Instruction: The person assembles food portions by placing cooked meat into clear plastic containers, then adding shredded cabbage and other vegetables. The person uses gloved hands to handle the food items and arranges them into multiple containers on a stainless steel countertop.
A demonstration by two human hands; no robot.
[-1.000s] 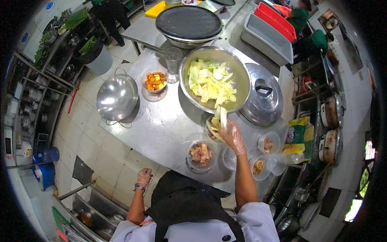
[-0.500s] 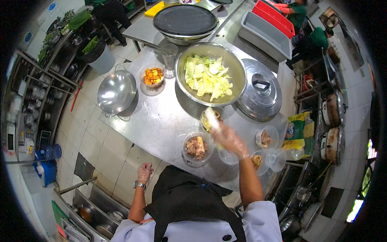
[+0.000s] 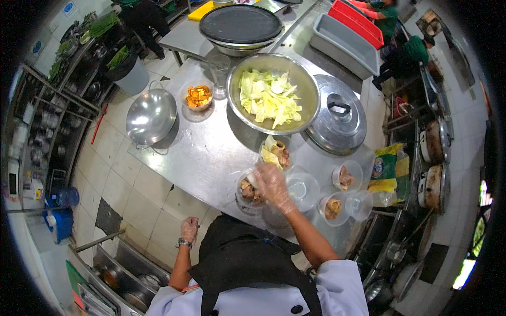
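My right hand (image 3: 272, 185), in a clear plastic glove, reaches over a plastic bowl of meat (image 3: 251, 193) near the table's front edge. Its fingers close on a pale piece of cabbage leaf (image 3: 252, 180), mostly hidden, at the bowl's far side. Just beyond, another bowl holds meat (image 3: 282, 154) with a cabbage leaf (image 3: 270, 151) on it. Chopped cabbage (image 3: 268, 100) fills part of a large steel bowl (image 3: 314, 100) farther back. My left hand (image 3: 190, 229), also gloved, hangs off the table's left edge with its fingers curled and nothing visible in them.
Clear bowls with meat (image 3: 332, 208) and an empty plastic bowl (image 3: 302, 190) stand to the right. A steel lid (image 3: 343, 129), a wok (image 3: 151, 117), a bowl of orange cubes (image 3: 198, 96) and a glass (image 3: 219, 71) surround the steel bowl. People work in the background.
My right hand has moved left and nearer, from the far meat bowl to the front one, carrying a pale cabbage piece. The far bowl's leaf is now uncovered. My left hand has hardly moved.
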